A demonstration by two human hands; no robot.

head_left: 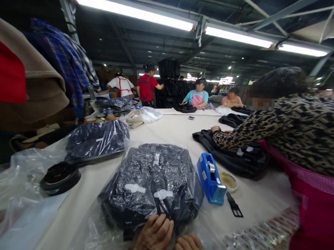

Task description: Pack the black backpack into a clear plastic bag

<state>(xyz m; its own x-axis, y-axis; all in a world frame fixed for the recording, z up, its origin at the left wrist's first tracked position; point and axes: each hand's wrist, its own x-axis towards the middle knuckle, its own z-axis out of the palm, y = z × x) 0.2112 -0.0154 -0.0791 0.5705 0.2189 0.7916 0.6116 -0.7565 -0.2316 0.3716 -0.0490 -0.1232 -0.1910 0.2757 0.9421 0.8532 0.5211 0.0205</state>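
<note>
A black bag in a clear plastic sleeve [164, 177] lies on the pale table in front of me, with two whitish patches showing through the film. At its near edge my left hand [154, 236] has its fingers curled and pressed together on the plastic; whatever lies between the fingertips is too small to make out. Just to its right, my right hand [190, 248] is also closed over the film near the bottom of the view, its fingertips turned under and hidden. Loose clear plastic spreads around both hands.
A blue tape dispenser [211, 178], a tape roll [228, 181] and a black buckle strap [235, 205] lie right. Another wrapped bag [97, 140] and a black round object [60, 177] sit left. A person in a patterned top leans over black material [235, 158] at right.
</note>
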